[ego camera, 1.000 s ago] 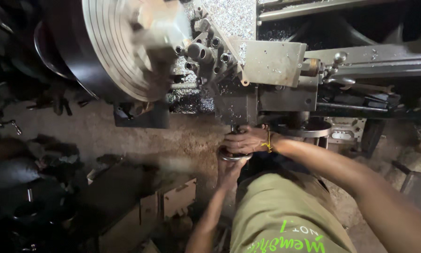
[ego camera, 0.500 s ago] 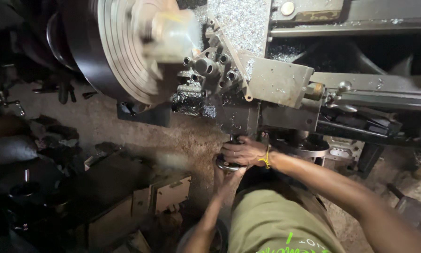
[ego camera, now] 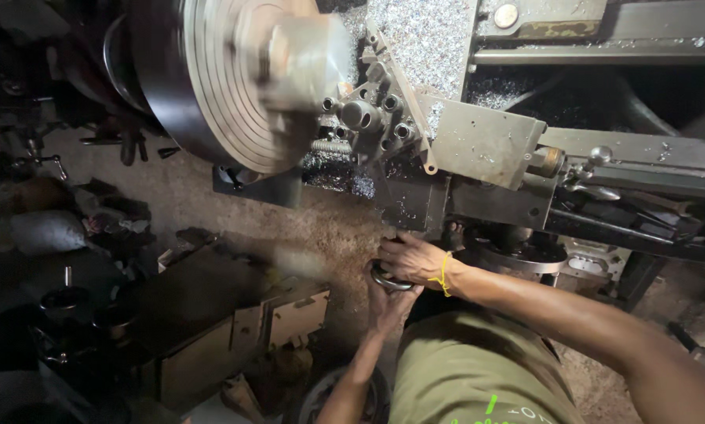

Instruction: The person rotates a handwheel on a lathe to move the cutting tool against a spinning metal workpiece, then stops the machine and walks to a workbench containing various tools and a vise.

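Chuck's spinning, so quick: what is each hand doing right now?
Left hand: closed on the handwheel from below.
Right hand: closed over the same handwheel from above.

Both hands on a small metal handwheel (ego camera: 390, 279) under a lathe carriage (ego camera: 446, 200): right hand (ego camera: 411, 259) over its top, yellow band at wrist; left hand (ego camera: 385, 302) beneath. Above-left of hands, blurred chuck (ego camera: 235, 78). Directly above, tool post (ego camera: 368, 118), metal chips (ego camera: 423, 39).

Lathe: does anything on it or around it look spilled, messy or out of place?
Yes. Metal chips lie thick on the lathe behind the tool post, and more cling below it. The chuck is blurred. Both hands, right hand and left hand, grip a handwheel.
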